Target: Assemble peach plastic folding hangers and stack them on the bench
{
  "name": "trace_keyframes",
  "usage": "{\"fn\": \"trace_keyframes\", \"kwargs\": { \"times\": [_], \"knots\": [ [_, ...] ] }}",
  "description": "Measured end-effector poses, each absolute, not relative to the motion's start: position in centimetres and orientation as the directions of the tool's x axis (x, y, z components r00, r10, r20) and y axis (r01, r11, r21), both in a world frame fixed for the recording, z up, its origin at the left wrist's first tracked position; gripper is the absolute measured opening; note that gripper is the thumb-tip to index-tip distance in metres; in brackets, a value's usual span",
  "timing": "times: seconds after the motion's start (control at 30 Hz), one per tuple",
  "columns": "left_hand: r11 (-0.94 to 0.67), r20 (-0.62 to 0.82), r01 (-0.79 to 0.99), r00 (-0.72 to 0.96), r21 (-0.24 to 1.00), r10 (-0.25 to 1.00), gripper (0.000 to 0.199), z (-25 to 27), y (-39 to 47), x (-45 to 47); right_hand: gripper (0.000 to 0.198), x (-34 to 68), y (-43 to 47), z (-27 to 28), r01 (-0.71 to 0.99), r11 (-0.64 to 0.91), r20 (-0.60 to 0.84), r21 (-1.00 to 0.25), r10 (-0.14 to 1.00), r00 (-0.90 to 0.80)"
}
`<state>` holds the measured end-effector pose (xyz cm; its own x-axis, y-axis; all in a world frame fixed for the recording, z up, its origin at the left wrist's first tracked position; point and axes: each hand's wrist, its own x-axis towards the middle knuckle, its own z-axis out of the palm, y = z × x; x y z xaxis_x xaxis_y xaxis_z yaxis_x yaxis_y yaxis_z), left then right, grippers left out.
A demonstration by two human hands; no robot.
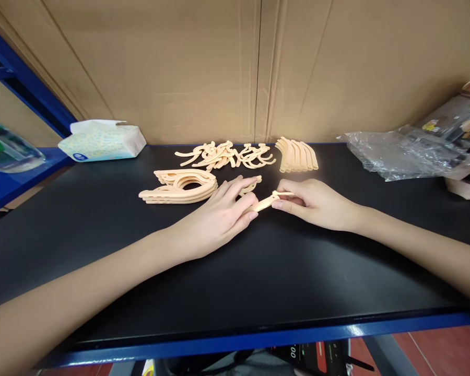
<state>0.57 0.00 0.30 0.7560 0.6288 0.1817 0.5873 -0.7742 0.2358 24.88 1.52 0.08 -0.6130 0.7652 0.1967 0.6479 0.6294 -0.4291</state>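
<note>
Between my two hands is a pale peach plastic folding-hanger piece (265, 203). My left hand (225, 214) has its thumb and index finger closed on one end, the other fingers stretched over the table. At the opposite end my right hand (317, 204) pinches the piece and a thin part (285, 194) beside its joint; much of this is hidden by the fingers. Just behind my left fingertips lies another small peach part (251, 185), partly covered. To the left is a stack of folded hangers (180, 194), next to my left hand.
Farther back lie a loose pile of curved hook parts (219, 155) and a neat row of hanger arms (297, 155). A tissue pack (102, 141) sits back left, clear plastic bags (403, 151) at right. Cardboard (203, 68) walls the black table (235, 292); its front edge is blue.
</note>
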Motion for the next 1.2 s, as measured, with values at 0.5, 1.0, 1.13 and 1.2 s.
{"fn": "trace_keyframes", "kwargs": {
  "times": [0.5,1.0,1.13,1.2],
  "knots": [
    [-0.767,0.188,0.572,0.752,0.290,0.632,0.024,0.14,0.25,0.41,0.040,24.88,1.51,-0.26,0.576,0.653,0.237,-0.492,0.737,-0.633],
    [-0.794,0.200,0.557,0.772,0.244,0.603,0.020,0.21,0.05,0.52,0.040,24.72,1.40,0.12,0.592,0.671,0.199,-0.447,0.720,-0.665],
    [-0.799,0.196,0.543,0.781,0.259,0.593,0.020,0.30,0.03,0.51,0.039,24.74,1.34,0.08,0.596,0.687,0.201,-0.415,0.708,-0.677],
    [-0.805,0.191,0.535,0.789,0.255,0.585,0.021,0.30,0.06,0.51,0.038,24.75,1.32,-0.01,0.607,0.698,0.200,-0.380,0.702,-0.683]
  ]
}}
